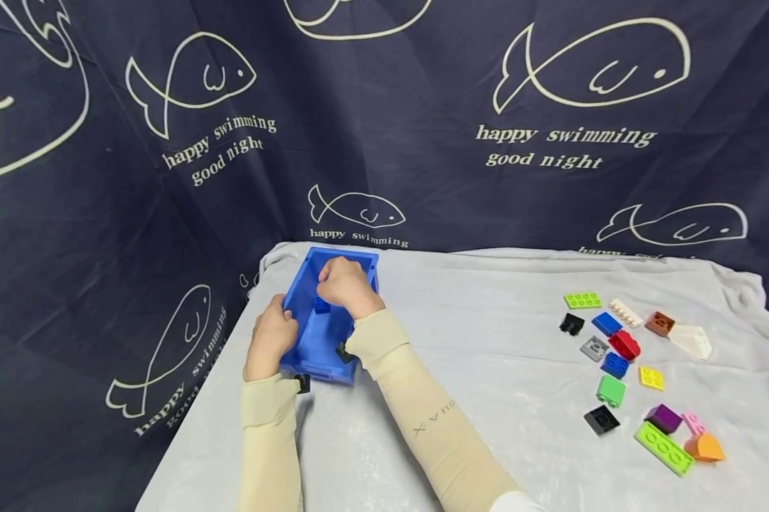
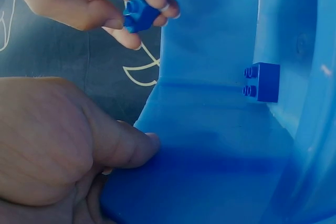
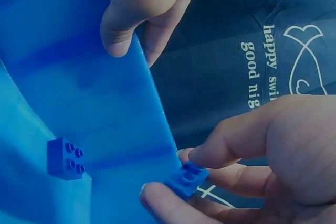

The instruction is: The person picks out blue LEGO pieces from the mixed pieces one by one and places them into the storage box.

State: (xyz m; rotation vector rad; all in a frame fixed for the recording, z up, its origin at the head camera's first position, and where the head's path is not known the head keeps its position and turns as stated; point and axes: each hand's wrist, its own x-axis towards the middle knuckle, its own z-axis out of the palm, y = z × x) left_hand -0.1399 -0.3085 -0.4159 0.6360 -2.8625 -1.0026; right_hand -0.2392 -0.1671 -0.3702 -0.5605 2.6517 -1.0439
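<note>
A blue plastic bin (image 1: 323,348) stands at the left of the cloth-covered table. My left hand (image 1: 273,334) grips its left wall, thumb over the rim on the inner side, as the left wrist view shows. Over the bin, my right hand (image 1: 347,286) pinches a small blue toy brick (image 3: 187,179) between thumb and fingers; in the head view the hand hides this brick. Another blue brick (image 2: 268,82), with studs on one face, lies inside the bin below the right hand.
Toward the table's right side lie several loose bricks, among them a lime green plate (image 1: 664,448), a red brick (image 1: 624,345), a white piece (image 1: 691,341) and an orange piece (image 1: 705,448). A dark curtain (image 1: 448,156) with fish drawings hangs behind the table.
</note>
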